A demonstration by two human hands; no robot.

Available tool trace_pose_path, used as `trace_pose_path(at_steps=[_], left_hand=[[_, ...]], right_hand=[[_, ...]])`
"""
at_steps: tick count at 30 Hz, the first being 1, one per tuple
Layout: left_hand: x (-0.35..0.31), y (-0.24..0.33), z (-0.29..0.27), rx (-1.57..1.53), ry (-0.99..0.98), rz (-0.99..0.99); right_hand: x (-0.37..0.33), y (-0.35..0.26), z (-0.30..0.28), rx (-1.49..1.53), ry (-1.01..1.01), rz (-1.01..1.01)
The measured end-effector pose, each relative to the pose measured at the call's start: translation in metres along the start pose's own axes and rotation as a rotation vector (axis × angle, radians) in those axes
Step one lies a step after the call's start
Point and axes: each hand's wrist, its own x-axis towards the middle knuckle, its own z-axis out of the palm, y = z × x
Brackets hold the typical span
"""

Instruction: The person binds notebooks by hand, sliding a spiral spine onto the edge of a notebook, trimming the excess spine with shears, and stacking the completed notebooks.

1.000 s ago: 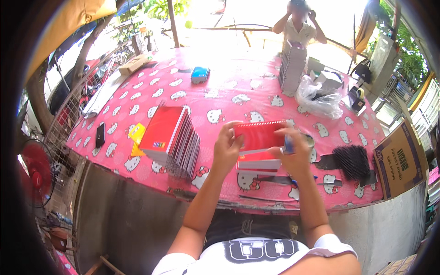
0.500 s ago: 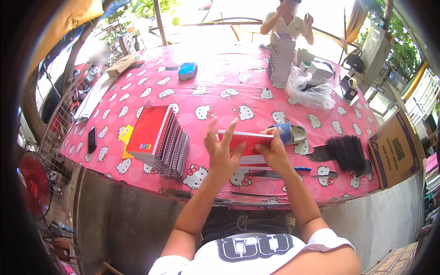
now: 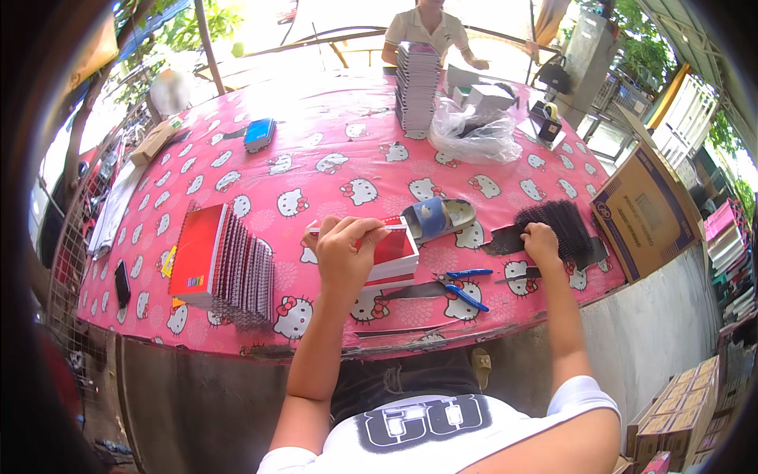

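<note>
My left hand [image 3: 343, 249] pinches the upper edge of a red-covered notebook [image 3: 388, 251], just over a stack of white-edged pages [image 3: 401, 270]. Its fingers hide part of the cover. Off to the right, my right hand [image 3: 542, 242] has its fingers closed at the near left side of a pile of black spiral binding coils [image 3: 557, 221]; which coil they grip is hard to see. Between the hands lie blue-handled pliers [image 3: 467, 298] and a blue slide sandal [image 3: 430, 218]. A tall stack of red spiral notebooks [image 3: 207, 249] stands left of my left hand.
The pink patterned tablecloth [image 3: 316, 193] covers the table. Farther back are a blue notebook stack [image 3: 259, 134], a tall notebook pile [image 3: 417, 87], a plastic bag [image 3: 478, 141] and a tape dispenser [image 3: 545, 122]. A cardboard box [image 3: 643, 217] stands right; a person [image 3: 426, 33] is opposite.
My right hand has left the notebook and moved right to the black coils. My left hand keeps the notebook. The view has shifted right, and the pliers now show fully.
</note>
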Motion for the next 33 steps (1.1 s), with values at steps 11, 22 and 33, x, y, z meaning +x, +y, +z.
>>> trace_pose_path(at_steps=[11, 22, 33], left_hand=[[-0.003, -0.003, -0.004, 0.0, -0.019, 0.013], [-0.004, 0.001, -0.002, -0.004, -0.009, 0.008], [-0.004, 0.004, -0.001, 0.031, 0.025, -0.01]], right_hand=[[-0.002, -0.106, -0.03, 0.38, 0.363, -0.326], [-0.036, -0.211, -0.076, 0.953, 0.17, -0.615], [-0.028, -0.218, -0.091, 1.032, -0.128, -0.649]])
